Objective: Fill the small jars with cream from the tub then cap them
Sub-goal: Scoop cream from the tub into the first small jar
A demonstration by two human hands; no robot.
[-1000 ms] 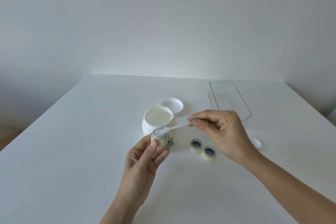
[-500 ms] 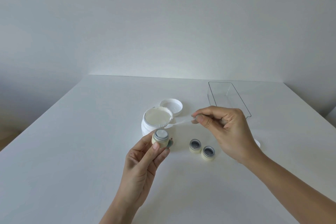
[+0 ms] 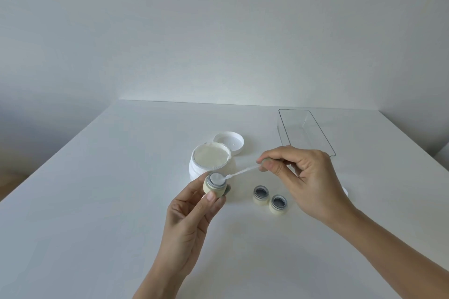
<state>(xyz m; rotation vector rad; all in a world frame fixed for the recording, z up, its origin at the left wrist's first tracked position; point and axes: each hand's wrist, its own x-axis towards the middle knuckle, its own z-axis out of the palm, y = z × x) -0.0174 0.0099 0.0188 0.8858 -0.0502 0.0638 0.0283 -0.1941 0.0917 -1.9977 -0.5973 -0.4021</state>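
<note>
My left hand (image 3: 192, 216) holds a small pale-yellow jar (image 3: 215, 185) between thumb and fingers, just in front of the open white cream tub (image 3: 211, 161). The jar's mouth shows white cream. My right hand (image 3: 301, 177) pinches a small white spatula (image 3: 240, 172) whose tip touches the rim of the held jar. Two more small jars (image 3: 261, 195) (image 3: 278, 205) stand open on the table to the right, their insides dark.
The tub's white lid (image 3: 228, 142) lies upside down behind the tub. A clear plastic tray (image 3: 306, 131) stands at the back right. A small white cap (image 3: 345, 193) peeks out behind my right wrist. The white table (image 3: 97, 201) ends near a wall.
The spatula went from the held jar back to the tub's rim, and has now returned to the jar, which shows more cream on top. My left hand stayed about where it was.
</note>
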